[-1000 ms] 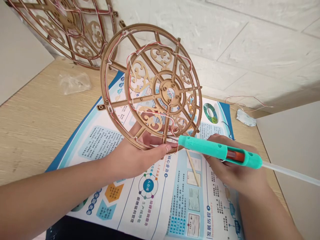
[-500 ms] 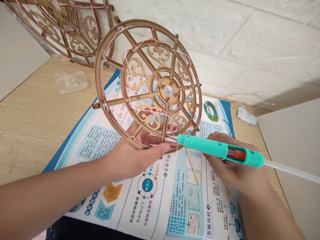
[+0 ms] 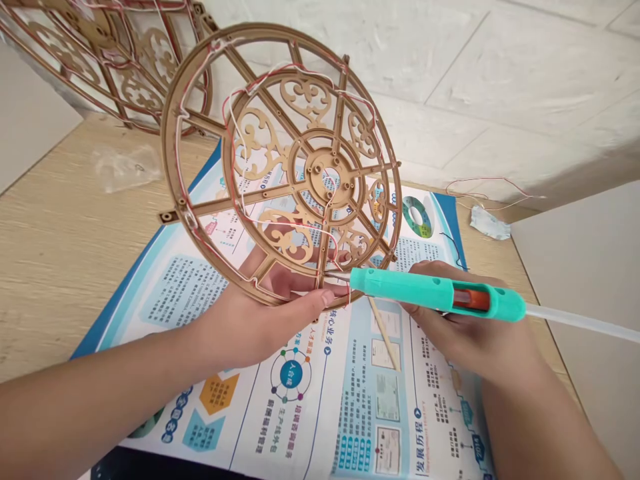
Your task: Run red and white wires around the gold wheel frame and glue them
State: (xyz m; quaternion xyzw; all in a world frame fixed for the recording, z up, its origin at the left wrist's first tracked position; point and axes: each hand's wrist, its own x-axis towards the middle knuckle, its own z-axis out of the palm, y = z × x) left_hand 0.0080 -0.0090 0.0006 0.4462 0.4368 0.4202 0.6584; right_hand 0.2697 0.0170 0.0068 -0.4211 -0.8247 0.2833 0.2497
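My left hand (image 3: 280,313) grips the lower rim of a gold-brown round openwork frame (image 3: 273,193), thumb in front and fingers behind. The frame is tilted up off the table, with spokes, scrollwork panels and a hub with a hole. Red and white wires (image 3: 295,225) run along its rings, and one white strand hangs by the hub. My right hand (image 3: 465,333) is closed round a turquoise glue gun (image 3: 400,287), its handle mostly hidden. The gun's thin metal tip meets the frame's bottom spoke near my left thumb. A whitish glue stick (image 3: 585,321) comes out of its back end.
A second gold-brown frame (image 3: 107,60) with wires leans against the white wall (image 3: 525,73). A printed poster (image 3: 200,307) covers the table, with a thin wooden stick (image 3: 385,333) on it. A clear plastic bag (image 3: 127,168) lies left; loose wire (image 3: 493,187) and a crumpled wrapper (image 3: 490,223) lie right.
The round frame has shifted slightly left in view and turned a little, my left hand with it. The glue gun's tip stays at the bottom spoke.
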